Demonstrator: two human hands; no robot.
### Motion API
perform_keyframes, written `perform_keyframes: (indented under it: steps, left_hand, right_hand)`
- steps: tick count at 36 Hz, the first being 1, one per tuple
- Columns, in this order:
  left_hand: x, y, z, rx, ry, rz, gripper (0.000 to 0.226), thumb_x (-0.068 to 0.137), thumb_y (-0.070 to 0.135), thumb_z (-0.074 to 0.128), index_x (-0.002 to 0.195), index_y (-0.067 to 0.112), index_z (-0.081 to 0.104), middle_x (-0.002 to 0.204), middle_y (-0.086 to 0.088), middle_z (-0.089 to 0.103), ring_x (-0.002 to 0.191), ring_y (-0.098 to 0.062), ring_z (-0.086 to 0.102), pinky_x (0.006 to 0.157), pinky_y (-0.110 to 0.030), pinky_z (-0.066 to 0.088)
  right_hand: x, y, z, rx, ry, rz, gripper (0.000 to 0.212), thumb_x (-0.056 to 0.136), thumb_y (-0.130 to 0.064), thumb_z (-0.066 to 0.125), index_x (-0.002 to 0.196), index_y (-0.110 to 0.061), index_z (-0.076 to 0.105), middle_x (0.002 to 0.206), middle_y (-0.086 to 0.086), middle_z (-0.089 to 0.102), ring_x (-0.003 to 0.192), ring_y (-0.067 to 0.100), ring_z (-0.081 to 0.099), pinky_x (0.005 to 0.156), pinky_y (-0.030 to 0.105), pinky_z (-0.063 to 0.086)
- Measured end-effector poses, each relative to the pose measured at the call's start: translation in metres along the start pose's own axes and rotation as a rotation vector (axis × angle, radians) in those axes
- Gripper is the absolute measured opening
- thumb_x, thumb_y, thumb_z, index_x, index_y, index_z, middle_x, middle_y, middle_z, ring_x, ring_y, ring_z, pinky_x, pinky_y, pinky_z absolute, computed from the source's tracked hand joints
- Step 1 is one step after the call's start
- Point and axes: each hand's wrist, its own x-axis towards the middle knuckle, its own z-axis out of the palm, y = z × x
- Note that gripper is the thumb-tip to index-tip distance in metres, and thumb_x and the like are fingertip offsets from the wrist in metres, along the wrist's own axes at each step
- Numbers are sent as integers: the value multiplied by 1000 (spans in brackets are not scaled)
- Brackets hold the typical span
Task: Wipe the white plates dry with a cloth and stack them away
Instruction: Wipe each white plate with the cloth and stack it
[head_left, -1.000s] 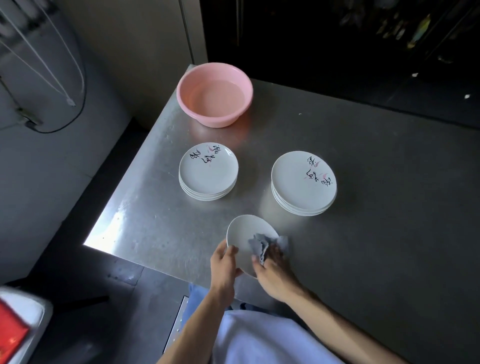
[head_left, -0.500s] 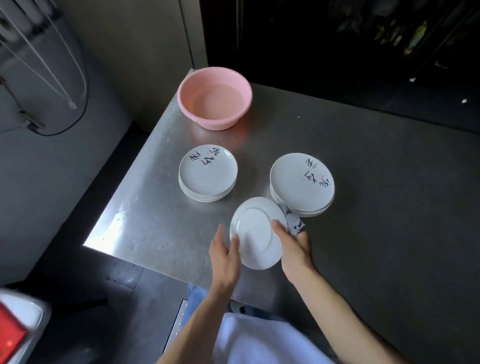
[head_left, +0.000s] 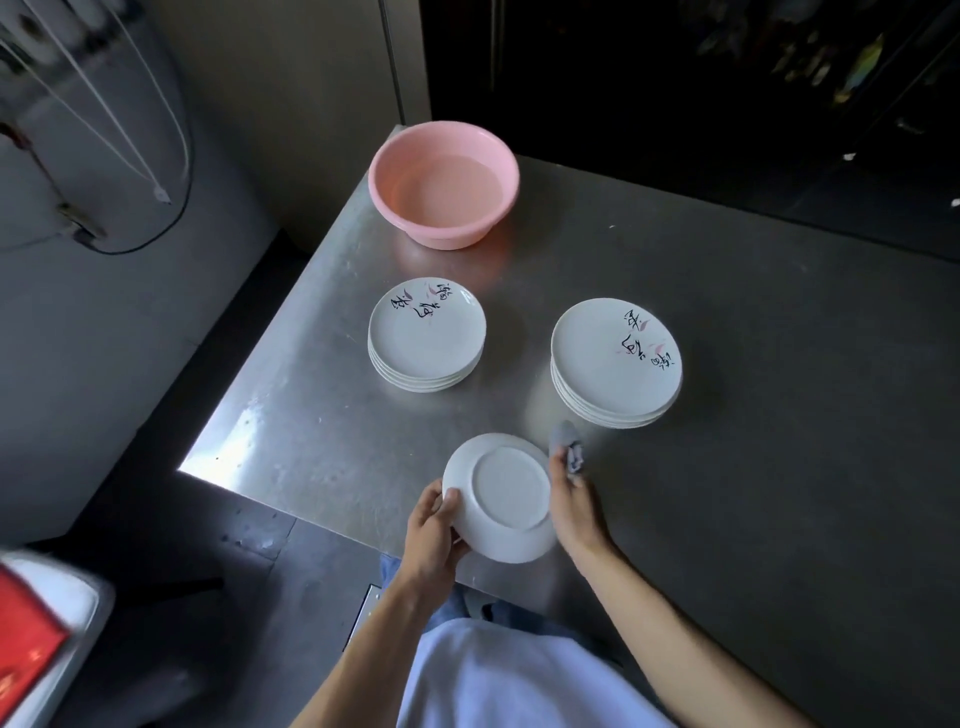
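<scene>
1. Your left hand (head_left: 434, 535) grips the white plate (head_left: 501, 499) by its left rim, foot ring up, likely so its underside can be wiped
2. Your right hand (head_left: 574, 501) pinches the cloth (head_left: 569, 449) just beside the plate's right rim; the plate sits between both hands, above the tabletop (head_left: 727, 519) edge

Black brush characters mark the top plate of the left stack (head_left: 427, 332) and right stack (head_left: 615, 356) (illegible)
</scene>
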Motion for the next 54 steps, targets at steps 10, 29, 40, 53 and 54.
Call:
perform_keyframes:
  steps: [10,29,40,53,54]
  left_hand:
    - [11,14,9,-97,43,49,15,109,15,48,109,13,62,95,-15,69,80,-24,65,61,-32,55]
    - [1,9,16,-76,-81,65,29,106,3,48,123,8,70,114,-17,77,102,-28,77,73,-36,62]
    - [-4,1,16,-2,-110,74,18,109,19,53,120,18,68,116,-9,77,104,-20,75,75,-35,61]
    - [3,13,6,-61,-103,41,28,87,31,57,112,21,65,99,-3,76,87,-15,72,77,-33,56]
    - [3,14,7,-23,-119,42,32,90,35,57,118,25,68,106,-2,78,93,-16,73,80,-35,56]
  right_hand:
    - [-32,31,-2,-832,-536,-771,64,103,-53,20,158,-20,20,165,-10,3,153,7,-2,125,33,1]
    - [-16,-6,20,-572,-579,-744,53,107,-33,38,156,-20,22,163,-13,9,153,7,-1,125,28,-1]
    - [-4,-15,24,-683,-412,-795,52,104,-41,30,153,-24,37,162,-8,29,153,12,13,125,37,7]
    - [9,-16,19,-438,-171,-450,45,105,-24,39,150,-16,41,151,7,43,142,25,35,119,44,23]
    - [5,-18,21,-437,-235,-495,46,106,-25,38,151,-17,40,154,6,40,146,23,31,119,43,23]
